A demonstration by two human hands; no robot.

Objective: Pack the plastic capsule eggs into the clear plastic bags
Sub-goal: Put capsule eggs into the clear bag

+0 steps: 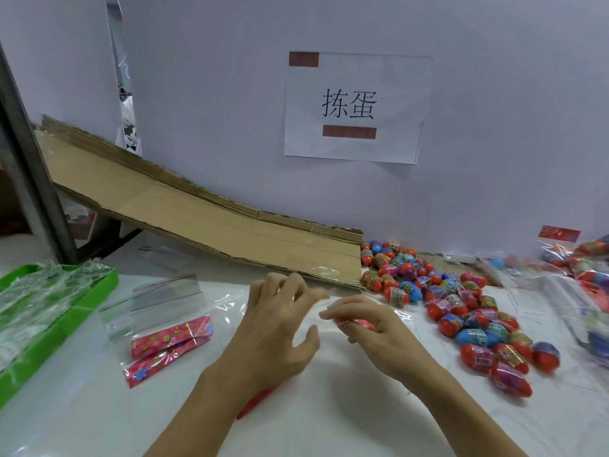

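two bare hands are hovering over the white table (329, 423), close together in the middle. the left hand (276, 328) is spread out with its fingers a little bent and the thumb sticking out to the side — it is not holding anything that can be seen. the right hand (369, 328) is curling its fingers round something small and pink, maybe an egg or the top of a bag, but it is too blurry to tell. a clear bag (230, 301) is lying flat under both hands.

the pile of eggs (461, 305) is sitting to the right of the hands, red and blue ones all mixed up, spilling from the low end of a cardboard ramp (197, 219). more clear bags with red tops (164, 331) are lying to the left of the hands. a green tray (66, 318) full of crinkly plastic is sitting at the far left. filled bags (586, 268) are lying at the right edge. a paper sign (356, 107) is hanging on the wall behind.
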